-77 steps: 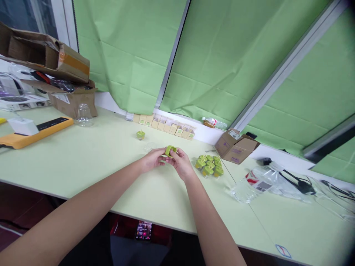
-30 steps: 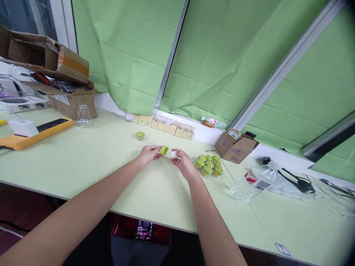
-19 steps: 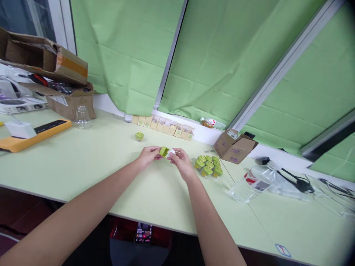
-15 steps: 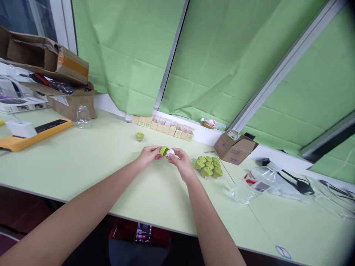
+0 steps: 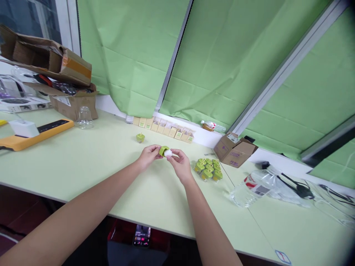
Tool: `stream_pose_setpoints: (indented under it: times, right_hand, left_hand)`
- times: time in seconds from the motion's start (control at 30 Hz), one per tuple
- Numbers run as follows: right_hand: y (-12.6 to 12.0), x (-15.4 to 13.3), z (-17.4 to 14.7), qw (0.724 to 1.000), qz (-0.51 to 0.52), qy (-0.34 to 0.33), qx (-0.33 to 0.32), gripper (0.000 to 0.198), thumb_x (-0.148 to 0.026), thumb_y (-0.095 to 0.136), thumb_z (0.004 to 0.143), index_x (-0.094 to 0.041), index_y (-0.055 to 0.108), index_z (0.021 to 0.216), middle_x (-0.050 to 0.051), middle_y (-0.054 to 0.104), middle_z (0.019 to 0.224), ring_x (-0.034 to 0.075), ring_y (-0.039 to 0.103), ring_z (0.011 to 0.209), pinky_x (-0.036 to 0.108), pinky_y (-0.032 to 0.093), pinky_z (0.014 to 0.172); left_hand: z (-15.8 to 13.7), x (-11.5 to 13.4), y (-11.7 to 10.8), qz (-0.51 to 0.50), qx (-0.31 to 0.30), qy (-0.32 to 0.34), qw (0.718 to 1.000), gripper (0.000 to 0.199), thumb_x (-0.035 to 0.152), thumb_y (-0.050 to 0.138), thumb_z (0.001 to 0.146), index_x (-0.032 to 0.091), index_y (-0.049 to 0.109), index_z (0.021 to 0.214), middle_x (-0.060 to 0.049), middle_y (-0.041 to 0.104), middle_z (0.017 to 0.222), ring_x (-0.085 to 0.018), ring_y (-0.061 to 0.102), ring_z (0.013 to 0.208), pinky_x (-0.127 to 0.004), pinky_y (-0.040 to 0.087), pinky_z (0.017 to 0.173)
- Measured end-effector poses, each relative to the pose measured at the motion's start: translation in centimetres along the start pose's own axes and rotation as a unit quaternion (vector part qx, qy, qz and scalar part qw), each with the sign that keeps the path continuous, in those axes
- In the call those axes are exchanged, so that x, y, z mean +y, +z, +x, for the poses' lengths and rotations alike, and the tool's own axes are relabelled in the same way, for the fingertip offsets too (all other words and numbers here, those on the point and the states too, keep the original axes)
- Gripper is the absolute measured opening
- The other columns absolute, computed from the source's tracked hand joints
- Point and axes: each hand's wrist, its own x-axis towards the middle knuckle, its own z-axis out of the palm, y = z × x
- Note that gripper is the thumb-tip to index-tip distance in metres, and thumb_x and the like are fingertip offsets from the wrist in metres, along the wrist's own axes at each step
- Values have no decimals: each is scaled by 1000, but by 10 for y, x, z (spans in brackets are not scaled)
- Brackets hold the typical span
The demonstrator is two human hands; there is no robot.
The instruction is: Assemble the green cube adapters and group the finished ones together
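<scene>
Over the middle of the pale green table [image 5: 97, 162], my left hand [image 5: 149, 156] pinches a small green cap [image 5: 163, 150], its opening turned to the right. My right hand [image 5: 181, 164] holds a small white piece [image 5: 168, 152] between thumb and fingers, right at the cap's opening. How far the white piece sits inside the cap I cannot tell. Behind my left hand stands a single small green-lidded container [image 5: 140, 137]. To the right of my right hand, several green-lidded containers [image 5: 208, 169] with yellow loops are grouped closely together.
Small beige boxes [image 5: 166, 128] line the wall at the back. At right are a cardboard box [image 5: 234, 149], a large clear plastic bottle [image 5: 253, 186] and cables [image 5: 332, 203]. At left lie an orange power strip [image 5: 52, 132], a clear jar [image 5: 84, 118] and stacked cartons [image 5: 74, 105].
My right hand has shifted slightly left, bringing the white piece closer to the green cap. The camera view has moved a little; the other things stay put.
</scene>
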Motion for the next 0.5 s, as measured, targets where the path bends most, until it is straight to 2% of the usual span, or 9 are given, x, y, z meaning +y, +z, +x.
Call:
stream_pose_setpoints:
  times: [0.27, 0.4, 0.5]
  right_hand:
    - [1, -8, -3, 999, -33, 2, -2, 42, -37, 76, 71, -19, 64, 107, 8, 73, 92, 22, 70, 87, 35, 56, 80]
    - [3, 2, -1, 999, -44, -30, 3, 42, -38, 76, 71, -19, 67, 106, 11, 69, 109, 22, 70, 88, 36, 58, 82]
    - [5, 9, -2, 995, -80, -65, 18, 41, -39, 74, 74, -20, 67, 109, 11, 65, 120, 22, 71, 89, 36, 58, 82]
  left_hand:
    - [-1, 3, 3, 17, 11, 8, 1000, 39, 48, 74, 71, 13, 68, 85, -6, 68, 88, -17, 66, 81, -37, 56, 84]
    - [-2, 1, 2, 15, 16, 4, 1000, 40, 49, 75, 70, 12, 67, 83, -5, 68, 81, -16, 66, 74, -35, 58, 75]
    - [-3, 0, 2, 10, 22, -2, 1000, 37, 47, 75, 71, 12, 66, 82, -6, 69, 82, -17, 67, 75, -35, 59, 75]
